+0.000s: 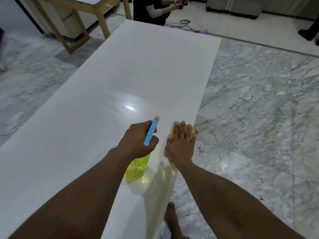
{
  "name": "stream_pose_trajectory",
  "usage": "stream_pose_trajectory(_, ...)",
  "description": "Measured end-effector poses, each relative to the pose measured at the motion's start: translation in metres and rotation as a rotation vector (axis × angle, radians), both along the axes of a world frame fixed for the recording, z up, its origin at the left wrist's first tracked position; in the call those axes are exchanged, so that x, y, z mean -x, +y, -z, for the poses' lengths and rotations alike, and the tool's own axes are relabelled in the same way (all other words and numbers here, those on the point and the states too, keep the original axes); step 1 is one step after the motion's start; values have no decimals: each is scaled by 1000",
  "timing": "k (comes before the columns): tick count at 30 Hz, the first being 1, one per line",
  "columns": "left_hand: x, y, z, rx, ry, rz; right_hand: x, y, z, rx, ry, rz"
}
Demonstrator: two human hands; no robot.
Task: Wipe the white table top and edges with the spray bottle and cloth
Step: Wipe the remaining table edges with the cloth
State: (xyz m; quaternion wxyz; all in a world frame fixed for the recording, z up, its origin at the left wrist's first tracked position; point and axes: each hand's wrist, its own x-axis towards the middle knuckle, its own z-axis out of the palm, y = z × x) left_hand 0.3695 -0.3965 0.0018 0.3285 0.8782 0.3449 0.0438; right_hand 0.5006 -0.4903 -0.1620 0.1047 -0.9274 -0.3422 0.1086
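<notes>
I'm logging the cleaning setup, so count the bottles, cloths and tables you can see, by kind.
Spray bottle: 1
Cloth: 1
Tables: 2, the white table and the wooden-legged table
Total: 4

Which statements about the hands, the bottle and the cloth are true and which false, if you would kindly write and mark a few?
1. The left hand grips the spray bottle. True.
2. The spray bottle's body is red. False: it is yellow, with a blue head.
3. The right hand lies flat on the cloth at the right edge of the white table. True.
4. The cloth lies at the table's far end. False: it is at the near end.
</notes>
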Motion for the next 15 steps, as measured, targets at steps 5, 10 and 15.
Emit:
stream_pose_trajectory(5,27,-26,1,-50,-36,-20,35,-19,0,-27,34,-16)
stream_pose_trajectory(10,64,-54,-4,-51,-40,-50,78,-44,1,-21,53,-31)
stream_pose_trajectory(15,102,-60,-6,-76,-47,-47,116,-58,-2,-1,12,-28)
